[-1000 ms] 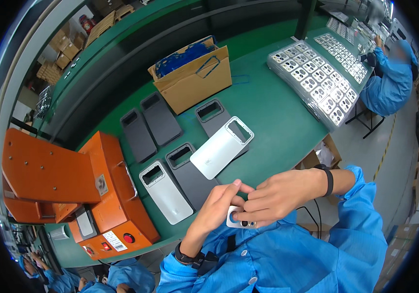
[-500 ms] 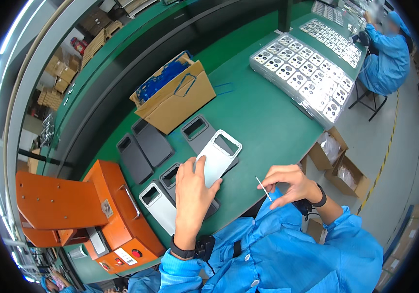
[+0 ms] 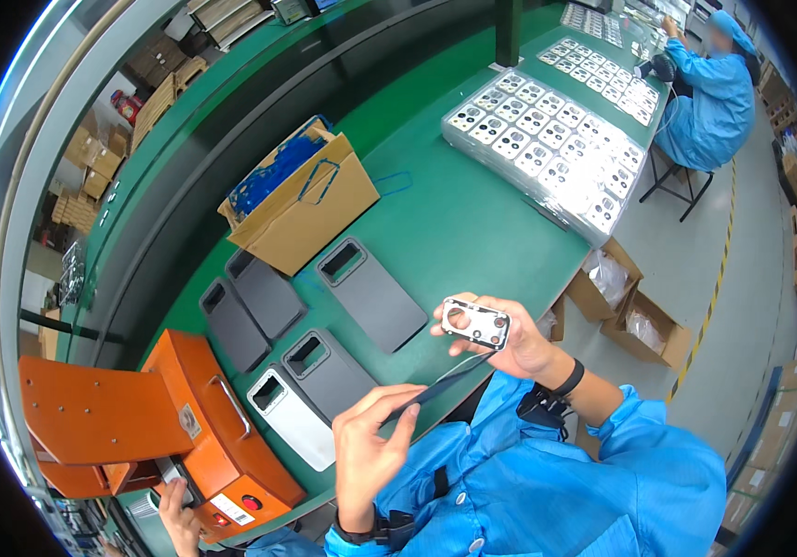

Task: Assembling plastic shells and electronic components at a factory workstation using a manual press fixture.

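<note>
My left hand (image 3: 369,450) is closed on the lower end of a phone back cover (image 3: 435,388), turned almost edge-on so that only a thin dark strip shows. The cover's far end reaches up to my right hand (image 3: 526,342), just beneath a small white camera lens plate (image 3: 475,325). That plate has one large round hole and several smaller ones; my right fingers grip it from behind, its holed face upward. Whether plate and cover touch, I cannot tell. To the left, a white back cover (image 3: 291,418) lies beside a grey back cover (image 3: 329,371), each with a rectangular cutout.
An orange press (image 3: 222,418) stands at the left, with another person's hand (image 3: 178,520) at it. Behind the covers is a cardboard box (image 3: 315,209) of blue bands. Trays of lens plates (image 3: 547,139) occupy the far right table. A person in blue (image 3: 709,93) sits beyond.
My left hand has lifted the white cover off the grey one and tilted it edge-on toward me. My right hand has turned the lens plate from edge-on to face-up. Another hand has appeared at the press.
</note>
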`<state>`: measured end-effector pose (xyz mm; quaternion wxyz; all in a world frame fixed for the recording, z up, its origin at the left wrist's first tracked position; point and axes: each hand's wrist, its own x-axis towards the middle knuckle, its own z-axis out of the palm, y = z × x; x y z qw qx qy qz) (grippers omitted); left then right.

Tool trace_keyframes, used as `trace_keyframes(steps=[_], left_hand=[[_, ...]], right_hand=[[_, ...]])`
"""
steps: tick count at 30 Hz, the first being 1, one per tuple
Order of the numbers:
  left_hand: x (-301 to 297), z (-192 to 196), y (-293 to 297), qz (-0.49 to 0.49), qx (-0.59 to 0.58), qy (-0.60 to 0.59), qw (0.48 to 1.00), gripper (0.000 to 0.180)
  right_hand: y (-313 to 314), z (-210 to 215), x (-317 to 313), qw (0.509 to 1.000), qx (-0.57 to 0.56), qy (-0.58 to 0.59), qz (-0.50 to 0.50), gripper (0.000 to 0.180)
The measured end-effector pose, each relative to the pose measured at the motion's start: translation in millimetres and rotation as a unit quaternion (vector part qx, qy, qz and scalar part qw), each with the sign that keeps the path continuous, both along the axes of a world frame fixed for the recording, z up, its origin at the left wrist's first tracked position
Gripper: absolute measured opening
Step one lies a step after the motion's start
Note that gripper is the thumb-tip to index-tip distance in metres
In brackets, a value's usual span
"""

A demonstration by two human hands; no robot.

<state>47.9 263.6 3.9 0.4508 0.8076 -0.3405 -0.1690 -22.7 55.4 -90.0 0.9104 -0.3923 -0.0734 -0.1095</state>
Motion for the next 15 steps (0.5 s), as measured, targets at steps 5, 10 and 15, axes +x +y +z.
trace_keyframes(steps=[5,10,15], left_hand=[[-8,-13,1,0.026,-0.019,-0.149,0.988,0.049],[-11,-32,18,-0.001,0.082,-0.291,0.953,0.068],[-19,-34,25,0.068,0.024,-0.284,0.956,0.093]], right_hand=[[29,0,5,0.991,0.125,0.039,0.013,0.089],[54,13,9,0.99,0.127,0.059,-0.005,0.092],[70,12,11,0.986,0.155,0.053,0.013,0.092]])
